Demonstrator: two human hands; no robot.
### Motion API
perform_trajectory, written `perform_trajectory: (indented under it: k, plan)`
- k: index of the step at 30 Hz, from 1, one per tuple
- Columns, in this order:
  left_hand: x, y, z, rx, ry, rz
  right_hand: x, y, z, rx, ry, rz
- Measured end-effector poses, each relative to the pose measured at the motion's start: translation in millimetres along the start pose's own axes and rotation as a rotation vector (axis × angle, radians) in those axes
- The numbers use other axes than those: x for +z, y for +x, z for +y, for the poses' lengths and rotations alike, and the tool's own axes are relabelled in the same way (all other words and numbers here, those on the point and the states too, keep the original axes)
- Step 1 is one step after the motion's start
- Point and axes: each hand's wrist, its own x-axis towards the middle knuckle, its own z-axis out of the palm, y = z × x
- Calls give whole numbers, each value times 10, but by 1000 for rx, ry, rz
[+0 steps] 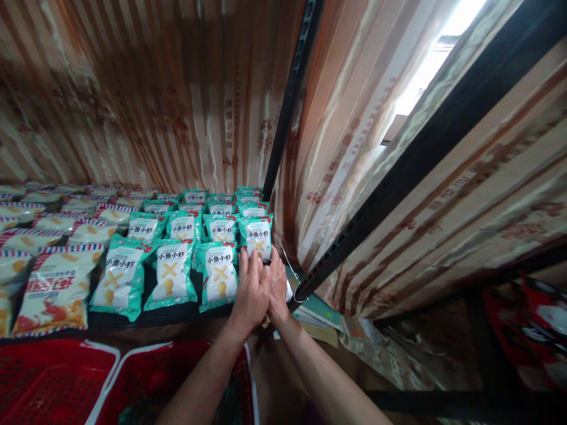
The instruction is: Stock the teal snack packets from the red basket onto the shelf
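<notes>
Both hands meet at the right end of a shelf of snack bags. My left hand (251, 289) lies with fingers stretched over the lower part of a teal and white bag (257, 231). Against that bag's lower right side is my right hand (277, 280), its fingers extended and partly overlapped by the left hand. Left of the hands stands a front row of teal bags: one close by (219, 274), another (171, 273) beside it, and a third (119, 277). More teal bags (195, 196) stand in rows behind.
White and orange bags (57, 289) fill the shelf's left side. Red baskets (57, 378) sit below the front edge. A black metal post (376, 209) slants at the right, before patterned curtains (177, 88). Papers (319, 313) lie beside its lower end.
</notes>
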Motion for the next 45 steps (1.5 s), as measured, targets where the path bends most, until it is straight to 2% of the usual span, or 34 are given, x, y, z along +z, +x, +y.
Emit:
perform_trajectory:
  k: [9,13,19,23,27,30,34,38,42,45]
  plan:
    - [0,3,-41,15,-1,4,-7,-20,28,-11,2,-20]
    - [-24,-14,14,-1,8,-4,11,-71,67,-10,20,-6]
    - [-52,-68,90,20,46,-14,0,-151,115,-109,66,27]
    - [-52,-74,63,55,73,6,-82,-150,21,-194,33,-41]
    - [-64,-42,11,143,115,-61,-168,-133,-128,-213,-73,-112]
    - [-68,-10,-48,164,154,-92,-185,-137,-181,-217,-108,-118]
    - [-57,17,-126,216,167,-98,-121,-147,-144,-229,-97,-124]
    - [-33,34,-155,200,137,-76,-25,-137,-68,-199,-22,-140]
    - [-20,30,-116,176,100,-43,37,-123,-15,-165,18,-129]
    - [-41,0,-43,161,69,-63,73,-122,22,-149,23,-127]
